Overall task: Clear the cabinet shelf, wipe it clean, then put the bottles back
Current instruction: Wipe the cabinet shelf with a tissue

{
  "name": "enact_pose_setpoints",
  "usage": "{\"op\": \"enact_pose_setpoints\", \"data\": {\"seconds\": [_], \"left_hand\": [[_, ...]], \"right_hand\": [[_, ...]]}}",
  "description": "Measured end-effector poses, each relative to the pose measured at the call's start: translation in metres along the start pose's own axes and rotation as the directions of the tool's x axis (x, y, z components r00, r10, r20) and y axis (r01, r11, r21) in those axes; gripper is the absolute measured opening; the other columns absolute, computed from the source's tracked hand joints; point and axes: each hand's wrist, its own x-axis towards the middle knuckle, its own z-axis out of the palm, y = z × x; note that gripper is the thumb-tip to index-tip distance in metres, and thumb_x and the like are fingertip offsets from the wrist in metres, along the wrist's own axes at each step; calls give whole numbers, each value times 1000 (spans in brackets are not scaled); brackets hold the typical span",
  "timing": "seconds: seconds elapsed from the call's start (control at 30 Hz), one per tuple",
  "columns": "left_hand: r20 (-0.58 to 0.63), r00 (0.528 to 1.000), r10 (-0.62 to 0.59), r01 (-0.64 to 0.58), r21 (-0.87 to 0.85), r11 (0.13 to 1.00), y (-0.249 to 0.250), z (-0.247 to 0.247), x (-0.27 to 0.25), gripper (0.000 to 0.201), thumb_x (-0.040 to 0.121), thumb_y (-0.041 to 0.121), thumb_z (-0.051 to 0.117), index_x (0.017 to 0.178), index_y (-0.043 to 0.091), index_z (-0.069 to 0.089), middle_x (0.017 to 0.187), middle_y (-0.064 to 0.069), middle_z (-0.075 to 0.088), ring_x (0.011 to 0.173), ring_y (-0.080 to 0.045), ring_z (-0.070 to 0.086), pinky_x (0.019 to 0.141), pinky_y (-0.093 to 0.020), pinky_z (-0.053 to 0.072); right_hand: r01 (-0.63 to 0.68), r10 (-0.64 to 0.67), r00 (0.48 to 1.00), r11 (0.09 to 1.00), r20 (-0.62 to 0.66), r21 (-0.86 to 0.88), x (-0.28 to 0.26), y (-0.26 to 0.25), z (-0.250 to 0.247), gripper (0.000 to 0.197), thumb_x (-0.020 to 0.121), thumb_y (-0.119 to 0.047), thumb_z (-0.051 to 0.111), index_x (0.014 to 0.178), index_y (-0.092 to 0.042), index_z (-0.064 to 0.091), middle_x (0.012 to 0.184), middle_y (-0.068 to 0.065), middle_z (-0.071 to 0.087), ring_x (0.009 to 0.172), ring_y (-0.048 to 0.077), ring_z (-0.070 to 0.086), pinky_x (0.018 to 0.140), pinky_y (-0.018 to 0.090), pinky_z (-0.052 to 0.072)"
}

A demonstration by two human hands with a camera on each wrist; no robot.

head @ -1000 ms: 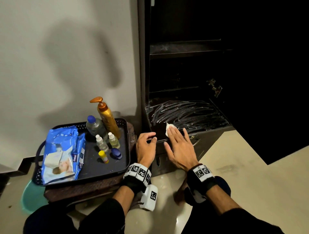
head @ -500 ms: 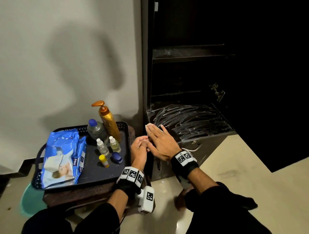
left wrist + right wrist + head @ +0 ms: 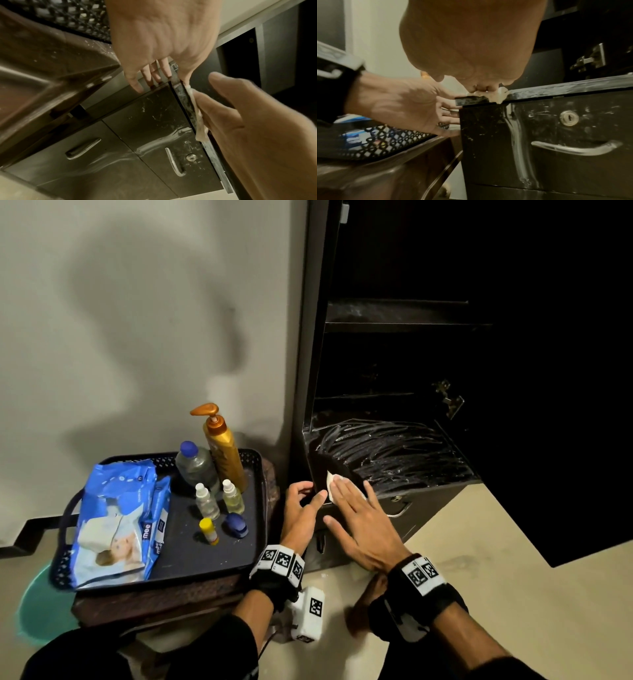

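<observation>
The dark cabinet shelf (image 3: 394,457) is bare and streaked with wet wipe marks. My right hand (image 3: 356,508) lies flat, fingers straight, pressing a white wipe (image 3: 331,480) onto the shelf's front left corner; the right wrist view shows the wipe (image 3: 498,94) bunched on the shelf's front edge. My left hand (image 3: 303,508) rests against the cabinet's left front edge with its fingers (image 3: 450,115) along the side. The bottles stand on a black tray (image 3: 191,559) at the left: a gold pump bottle (image 3: 224,453), a clear blue-capped bottle (image 3: 196,465) and small dropper bottles (image 3: 206,501).
A blue wipes pack (image 3: 120,518) lies on the tray, which sits on a brown stool. Below the shelf is a drawer front with a handle (image 3: 573,147) and a lock (image 3: 569,118). The dark cabinet door (image 3: 548,405) stands open at the right. A teal bucket (image 3: 37,611) is lower left.
My right hand swept the wipe left along the shelf front to the corner, then came back slightly to the right. The left hand stayed at the cabinet's left edge.
</observation>
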Motion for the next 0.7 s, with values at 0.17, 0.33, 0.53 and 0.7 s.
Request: {"op": "enact_pose_setpoints", "data": {"seconds": [0.17,0.33,0.53,0.7], "left_hand": [[50,998,-35,34,38,999,-1,0,0,33,95,30,62,126,25,50,132,-7,54,125,-17,51,104,-31,42],[85,996,-20,7,155,988,5,4,-3,58,93,32,52,146,25,31,147,8,38,135,-7,39,116,-31,30],[104,995,-12,-17,279,960,10,0,-1,40,101,29,50,137,21,35,144,-2,44,130,-14,44,102,-26,31],[102,995,0,-27,259,965,9,2,-3,35,101,13,46,135,16,36,140,-7,43,131,-19,43,100,-22,30]], "right_hand": [[75,-86,991,992,106,106,37,4,-13,75,108,-61,18,169,-17,12,176,-4,7,161,3,-3,131,46,-6],[85,-96,984,993,152,80,98,9,-12,77,107,-64,19,169,-18,13,176,-1,11,162,9,4,130,53,-4],[-135,121,979,988,163,81,116,15,-13,88,102,-74,16,169,-17,11,177,-2,6,162,10,0,130,54,-7],[-140,132,983,989,129,52,67,14,-14,96,97,-77,10,168,-12,14,176,3,11,163,12,3,131,50,-6]]}}
